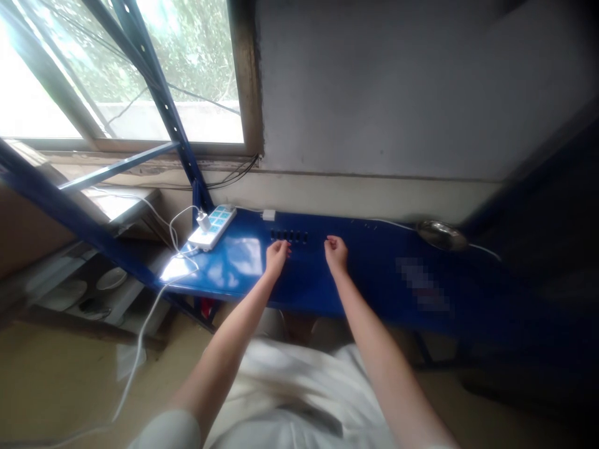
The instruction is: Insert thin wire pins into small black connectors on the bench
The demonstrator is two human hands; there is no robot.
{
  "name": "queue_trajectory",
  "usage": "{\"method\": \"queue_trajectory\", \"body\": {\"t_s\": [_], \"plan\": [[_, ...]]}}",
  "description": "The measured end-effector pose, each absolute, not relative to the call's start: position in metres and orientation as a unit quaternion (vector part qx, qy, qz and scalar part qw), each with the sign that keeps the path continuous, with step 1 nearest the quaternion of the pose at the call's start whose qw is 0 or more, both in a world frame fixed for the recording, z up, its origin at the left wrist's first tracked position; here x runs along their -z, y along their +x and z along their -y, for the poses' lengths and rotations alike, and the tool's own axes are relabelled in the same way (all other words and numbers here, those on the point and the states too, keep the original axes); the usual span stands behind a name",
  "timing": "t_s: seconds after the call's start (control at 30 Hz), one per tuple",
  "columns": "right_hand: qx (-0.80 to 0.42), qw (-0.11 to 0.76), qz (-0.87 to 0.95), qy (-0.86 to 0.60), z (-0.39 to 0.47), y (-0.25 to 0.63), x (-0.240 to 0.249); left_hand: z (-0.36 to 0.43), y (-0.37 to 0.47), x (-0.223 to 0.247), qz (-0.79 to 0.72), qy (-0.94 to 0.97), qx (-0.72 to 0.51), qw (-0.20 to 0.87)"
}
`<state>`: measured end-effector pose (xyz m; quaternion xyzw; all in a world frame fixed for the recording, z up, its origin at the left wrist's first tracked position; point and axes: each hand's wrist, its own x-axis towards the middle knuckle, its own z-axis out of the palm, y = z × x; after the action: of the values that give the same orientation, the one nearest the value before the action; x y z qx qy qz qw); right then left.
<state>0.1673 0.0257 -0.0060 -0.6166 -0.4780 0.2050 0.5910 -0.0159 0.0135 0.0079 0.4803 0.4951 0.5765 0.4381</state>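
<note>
My left hand [277,254] is over the blue table [304,287], its fingers curled together just in front of a row of small black pieces [298,237]. Several of these pieces stand side by side; they are too small to name. To the right of the row, apart from it, my right hand [336,252] is raised with thumb and fingers pinched together. Whatever either hand may hold is too small or hidden to make out.
A white power strip [219,223] with a plug [203,221] lies at the table's left end. A small white block [269,215] sits at the back edge. Farther right are a shiny metal dish [441,234] and a pixelated patch. Blue posts [175,128] frame the left side.
</note>
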Motion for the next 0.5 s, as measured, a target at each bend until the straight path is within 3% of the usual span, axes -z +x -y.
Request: {"method": "queue_trajectory", "body": {"t_s": [0.17, 0.5], "plan": [[-0.266, 0.637, 0.415, -0.593, -0.010, 0.174, 0.014, -0.017, -0.014, 0.002, -0.512, 0.494, -0.565, 0.418], [-0.311, 0.625, 0.401, -0.594, 0.002, 0.173, 0.017, -0.017, -0.016, 0.005, -0.522, 0.511, -0.545, 0.412]]}}
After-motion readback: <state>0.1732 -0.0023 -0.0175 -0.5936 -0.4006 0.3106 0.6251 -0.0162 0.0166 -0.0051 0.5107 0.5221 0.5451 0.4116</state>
